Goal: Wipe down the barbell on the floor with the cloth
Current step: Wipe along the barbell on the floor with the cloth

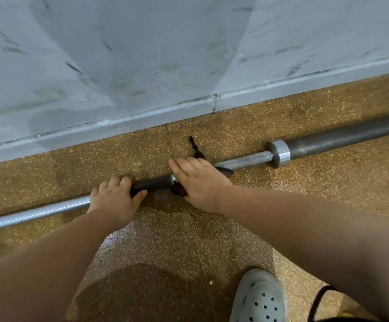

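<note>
Okay so the barbell [247,160] is lying flat on the speckled floor [165,240], running just beside the foot of the wall [119,66]. My left hand [115,197] is wrapped round the shaft, fingers over the top and thumb tucked underneath, basically pinning it. My right hand [200,182] is laid over the dark cloth [198,154] with the fingers pretty much straight, pressing it down onto the bar; can't see whether the thumb hooks under. A tail of the cloth sticks out on the wall side. Handling-wise, my guess: it's a steel bar, heavy and rigid, so it won't flex, but it'll roll on that hard floor, which is why the steadying grip matters. The cloth looks thin and floppy, likely to bunch or slip off unless it's wrapped round the shaft. The rough section near the collar [279,153] will probably snag it a bit; the smooth part should glide.
</note>
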